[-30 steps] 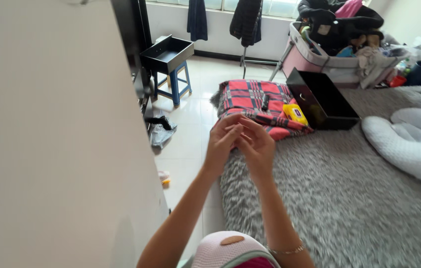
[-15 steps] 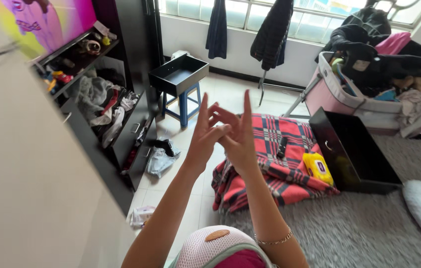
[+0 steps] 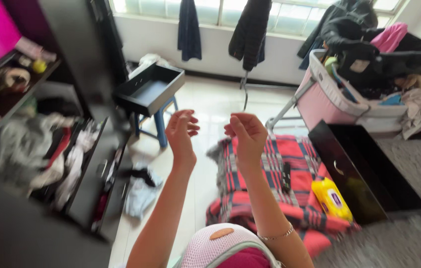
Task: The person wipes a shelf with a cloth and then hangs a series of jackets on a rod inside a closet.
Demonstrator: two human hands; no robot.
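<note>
Left to right: open black cabinet (image 3: 46, 144) spilling clothes; black drawer (image 3: 148, 89) on blue stool (image 3: 160, 124); left hand (image 3: 180, 131) and right hand (image 3: 245, 131), raised apart, fingers loosely curled, holding nothing, above bare pale floor (image 3: 210, 106); red plaid blanket (image 3: 270, 198) below; black drawer box (image 3: 364, 168) at right

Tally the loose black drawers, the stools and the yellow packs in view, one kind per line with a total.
Black drawers: 2, one on the stool, one on the grey rug
Blue stool: 1
Yellow pack: 1
Total: 4
</note>
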